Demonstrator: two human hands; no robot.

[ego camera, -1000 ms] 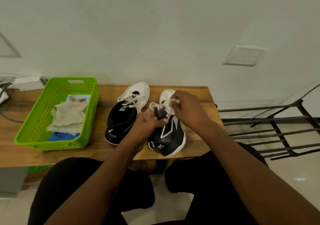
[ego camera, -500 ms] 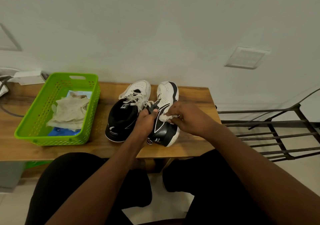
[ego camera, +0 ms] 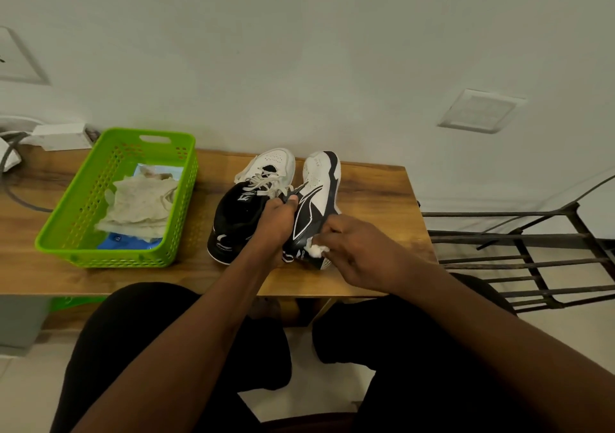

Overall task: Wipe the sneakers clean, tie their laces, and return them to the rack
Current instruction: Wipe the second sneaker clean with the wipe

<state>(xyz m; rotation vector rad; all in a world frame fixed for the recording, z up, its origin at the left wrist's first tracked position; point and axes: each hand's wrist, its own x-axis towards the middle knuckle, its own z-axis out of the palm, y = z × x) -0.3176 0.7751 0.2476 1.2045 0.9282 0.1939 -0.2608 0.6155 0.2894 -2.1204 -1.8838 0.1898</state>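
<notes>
**Item 1.** Black-and-white leather-look sneaker (ego camera: 319,193), centre of frame. It is tipped onto its side on the wooden surface (ego camera: 376,193), toe toward the wall.
- The left hand (ego camera: 276,222) has its grip clamped on the collar and tongue area, steadying the shoe.
- The right hand (ego camera: 359,252) has its grip pinched on a small white wad of cloth (ego camera: 317,250). The wad touches the sneaker's black heel panel, lower centre of frame.

**Item 2.** Matching black-and-white sneaker (ego camera: 243,219), just left of the first and seemingly touching it, upright on its sole. Its laces lie loose across the tongue, and no bow is discernible.

**Item 3.** Lime-green perforated plastic basket (ego camera: 109,259), left of frame on the same surface. It holds crumpled beige cloths (ego camera: 139,206) lying over something blue.

**Item 4.** Dark metal-bar rack (ego camera: 482,235), right edge of frame, well apart from both sneakers. No shoe shows on the bars in view.

**Status, as judged.**
- The wiping stage is in hand, at the heel of item 1.
- Whether item 2 is already wiped cannot be told.
- The laces of item 1 are mostly hidden behind the left hand; those of item 2 look untied.
- Left to do, on this reading: finish wiping, tie the laces of both sneakers, and carry both to the rack.
- The task looks to be in its early part.
</notes>
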